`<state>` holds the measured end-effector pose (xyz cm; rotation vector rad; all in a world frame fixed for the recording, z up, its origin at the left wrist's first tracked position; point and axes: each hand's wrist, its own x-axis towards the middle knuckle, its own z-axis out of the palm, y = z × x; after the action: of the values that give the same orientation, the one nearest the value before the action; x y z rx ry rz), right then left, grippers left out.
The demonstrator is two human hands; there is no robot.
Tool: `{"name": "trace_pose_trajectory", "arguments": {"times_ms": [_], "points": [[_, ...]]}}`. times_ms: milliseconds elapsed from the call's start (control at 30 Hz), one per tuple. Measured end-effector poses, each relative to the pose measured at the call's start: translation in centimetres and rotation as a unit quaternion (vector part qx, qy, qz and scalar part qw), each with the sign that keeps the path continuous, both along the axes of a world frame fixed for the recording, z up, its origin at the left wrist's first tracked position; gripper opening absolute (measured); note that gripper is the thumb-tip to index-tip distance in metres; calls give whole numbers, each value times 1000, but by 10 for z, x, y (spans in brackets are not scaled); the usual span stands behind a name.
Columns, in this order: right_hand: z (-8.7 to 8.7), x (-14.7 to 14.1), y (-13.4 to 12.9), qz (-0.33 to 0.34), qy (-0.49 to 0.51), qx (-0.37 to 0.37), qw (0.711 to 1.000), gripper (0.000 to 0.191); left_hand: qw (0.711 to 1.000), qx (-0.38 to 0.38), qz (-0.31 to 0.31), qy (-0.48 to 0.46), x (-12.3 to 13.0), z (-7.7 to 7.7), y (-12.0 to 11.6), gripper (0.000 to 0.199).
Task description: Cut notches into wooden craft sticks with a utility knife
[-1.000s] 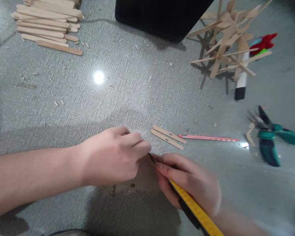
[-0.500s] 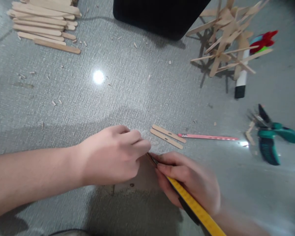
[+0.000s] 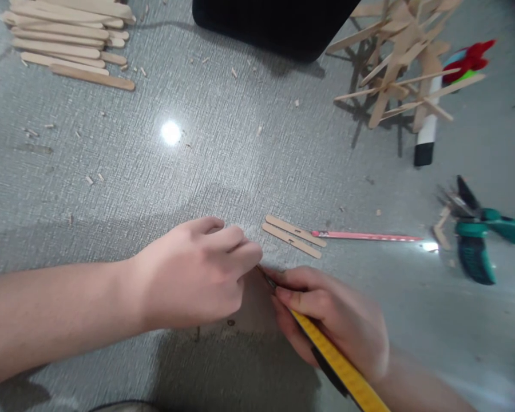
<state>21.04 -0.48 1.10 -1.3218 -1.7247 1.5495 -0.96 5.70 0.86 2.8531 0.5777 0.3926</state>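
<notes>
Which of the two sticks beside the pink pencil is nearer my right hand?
The lower stick in the picture lies towards your right hand, while the upper stick is farther off, by the blunt end of the pencil.

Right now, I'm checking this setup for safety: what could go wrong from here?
The metal tip of the yellow-and-black tool in the right hand points toward the left hand, close to its fingertips; if it is sharp, a slip might cut them.

The left hand hides most of what lies at the tip in this view, so a stray stroke could be hard to spot.

The two notched sticks lie loose nearby, so either hand might knock them.
</notes>
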Motion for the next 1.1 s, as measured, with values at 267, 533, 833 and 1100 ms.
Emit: {"name": "trace_pose_trajectory", "arguments": {"times_ms": [267,533,833,1100], "points": [[0,1,-1,-1,-28,10,1000,25,1000,0,5,-8,-2,-2,1,16],[-1,7,-1,15,-34,15,999,28,1000,-3,2,-11,-1,0,1,18],[-4,11,-2,13,-37,14,999,28,1000,-4,-1,4,-3,0,0,16],[1,10,1,-11,-27,14,999,29,1000,0,5,5,-5,0,-1,16]]}}
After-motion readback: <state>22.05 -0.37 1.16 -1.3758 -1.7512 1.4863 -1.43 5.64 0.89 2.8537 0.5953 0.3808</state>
